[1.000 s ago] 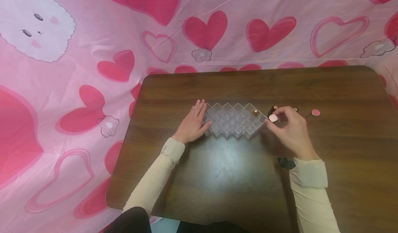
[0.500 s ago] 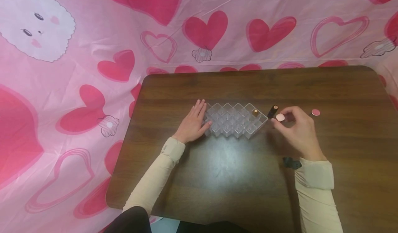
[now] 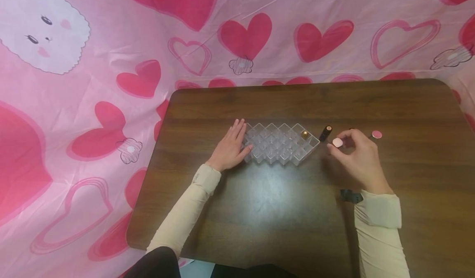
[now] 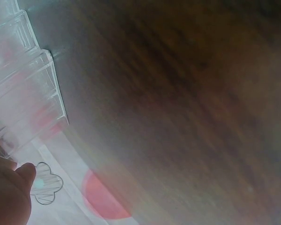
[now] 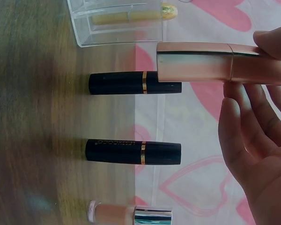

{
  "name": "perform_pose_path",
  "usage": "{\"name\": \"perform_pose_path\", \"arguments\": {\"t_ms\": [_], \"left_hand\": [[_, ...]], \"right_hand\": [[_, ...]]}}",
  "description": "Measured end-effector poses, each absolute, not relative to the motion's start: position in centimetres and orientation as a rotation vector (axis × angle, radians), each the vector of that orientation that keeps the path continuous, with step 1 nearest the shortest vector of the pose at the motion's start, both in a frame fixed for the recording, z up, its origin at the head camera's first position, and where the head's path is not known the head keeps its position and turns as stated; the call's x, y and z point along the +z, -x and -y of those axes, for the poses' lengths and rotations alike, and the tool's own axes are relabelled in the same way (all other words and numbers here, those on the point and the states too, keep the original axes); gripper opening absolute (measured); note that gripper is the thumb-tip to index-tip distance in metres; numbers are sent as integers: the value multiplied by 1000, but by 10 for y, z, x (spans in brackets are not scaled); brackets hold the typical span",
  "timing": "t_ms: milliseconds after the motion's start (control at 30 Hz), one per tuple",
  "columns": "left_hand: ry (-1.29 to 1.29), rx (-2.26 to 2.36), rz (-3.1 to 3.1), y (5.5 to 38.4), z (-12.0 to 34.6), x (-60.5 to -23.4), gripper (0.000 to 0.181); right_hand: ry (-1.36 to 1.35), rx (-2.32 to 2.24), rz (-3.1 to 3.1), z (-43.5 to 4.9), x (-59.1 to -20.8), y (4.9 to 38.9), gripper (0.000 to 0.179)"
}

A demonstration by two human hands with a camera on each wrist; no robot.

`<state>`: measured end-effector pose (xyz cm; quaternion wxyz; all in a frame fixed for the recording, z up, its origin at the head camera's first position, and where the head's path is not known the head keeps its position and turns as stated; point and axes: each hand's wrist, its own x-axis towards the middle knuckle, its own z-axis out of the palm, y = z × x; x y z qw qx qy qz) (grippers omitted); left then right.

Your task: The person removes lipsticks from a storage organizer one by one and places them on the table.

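Note:
My right hand pinches a rose-gold lipstick tube between thumb and fingers, upright above the table, right of the clear lipstick organizer. My left hand rests with straight fingers along the organizer's left end; in the left wrist view only part of this hand shows beside the clear wall. A gold-topped tube stands in a compartment near the organizer's right end. Just right of the organizer stands a black lipstick. Another black lipstick stands farther right, mostly hidden behind my right hand in the head view.
A small tube with a silver cap stands beyond the black lipsticks; its top looks pink from above. All stand on a dark wooden table. Pink heart-print cloth hangs behind and to the left.
My right hand has moved rightward, away from the organizer's right corner, with the rose-gold lipstick still pinched. The nearer black lipstick is now in fuller view. My left hand has not moved.

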<state>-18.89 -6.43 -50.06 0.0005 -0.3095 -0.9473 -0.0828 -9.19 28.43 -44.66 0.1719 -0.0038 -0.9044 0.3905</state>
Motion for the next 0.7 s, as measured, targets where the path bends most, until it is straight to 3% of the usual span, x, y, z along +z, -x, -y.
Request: {"name": "perform_pose_path", "arguments": {"t_ms": [700], "left_hand": [[980, -251, 2968, 189, 65, -500, 76]], "right_hand": [[-53, 1162, 2755, -290, -460, 87, 30]]}}
